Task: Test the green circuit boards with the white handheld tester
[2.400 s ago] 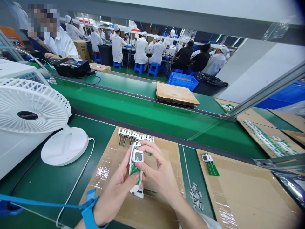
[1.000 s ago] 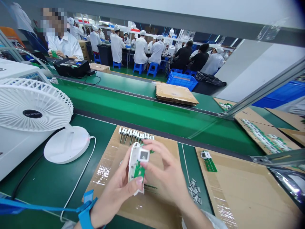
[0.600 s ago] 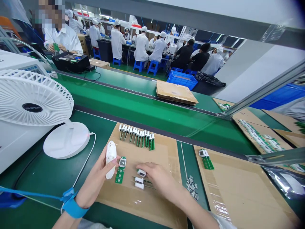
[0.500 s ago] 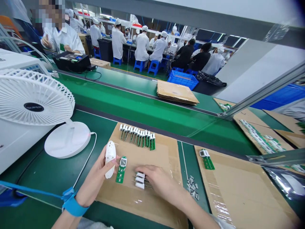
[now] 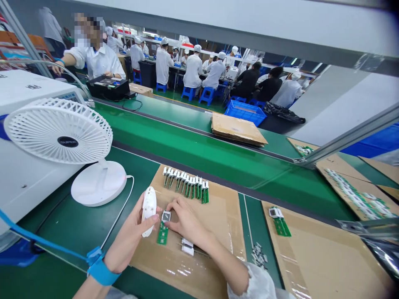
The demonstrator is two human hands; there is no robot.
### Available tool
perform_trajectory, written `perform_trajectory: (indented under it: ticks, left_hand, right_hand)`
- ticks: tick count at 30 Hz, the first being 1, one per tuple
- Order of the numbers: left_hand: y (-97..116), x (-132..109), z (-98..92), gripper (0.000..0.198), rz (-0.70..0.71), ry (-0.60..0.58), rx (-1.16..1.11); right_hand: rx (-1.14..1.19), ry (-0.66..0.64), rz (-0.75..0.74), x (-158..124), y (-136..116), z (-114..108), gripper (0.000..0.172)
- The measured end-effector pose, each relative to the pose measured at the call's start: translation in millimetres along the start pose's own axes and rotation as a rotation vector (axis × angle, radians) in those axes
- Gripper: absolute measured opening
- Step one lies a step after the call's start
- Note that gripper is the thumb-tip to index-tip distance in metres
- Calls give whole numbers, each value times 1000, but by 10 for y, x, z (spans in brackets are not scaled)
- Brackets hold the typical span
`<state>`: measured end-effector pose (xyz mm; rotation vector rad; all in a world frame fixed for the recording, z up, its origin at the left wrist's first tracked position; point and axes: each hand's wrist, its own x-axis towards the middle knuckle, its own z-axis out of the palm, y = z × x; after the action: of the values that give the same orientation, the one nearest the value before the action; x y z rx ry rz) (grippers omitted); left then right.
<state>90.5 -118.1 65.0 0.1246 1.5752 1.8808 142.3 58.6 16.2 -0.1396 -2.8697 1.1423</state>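
Note:
My left hand (image 5: 137,228) is closed around a white oval plastic shell (image 5: 149,211), tilted upright with its small holes showing. My right hand (image 5: 185,222) has thumb and fingers pinched at the upper end of a green circuit board (image 5: 162,236). A small white-framed display (image 5: 166,216) is at that end, just beside the left fingertips. Under the right wrist, white-ended parts (image 5: 187,250) stand on the cardboard sheet (image 5: 215,220); the hand hides some of them.
A row of white-topped green boards (image 5: 187,185) stands along the cardboard's far edge. Small metal pieces (image 5: 258,255) lie to the right, before another cardboard sheet (image 5: 324,253) bearing boards. A white fan (image 5: 98,182) stands left. A blue wrist strap's cord crosses the lower left.
My right hand has left the white-ended parts and moved left to the circuit board's display end. My left hand still holds the white shell. The whole view has shifted slightly.

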Motion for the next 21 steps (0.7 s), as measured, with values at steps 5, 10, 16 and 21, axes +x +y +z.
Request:
perform_trajectory:
  ticks: [5, 10, 16, 21]
  left_hand:
    - [18, 37, -42, 95, 10, -84, 92]
    - [82, -26, 170, 100, 38, -273, 32]
    - [110, -127, 401, 81, 43, -334, -65]
    - [66, -116, 448, 77, 36, -380, -125]
  right_hand:
    - [155, 190, -36, -64, -7, -360, 15]
    - [170, 432, -195, -278, -318, -672, 23]
    - [145, 506, -339, -364, -520, -626, 26]
    - [137, 513, -337, -348, -470, -619, 24]
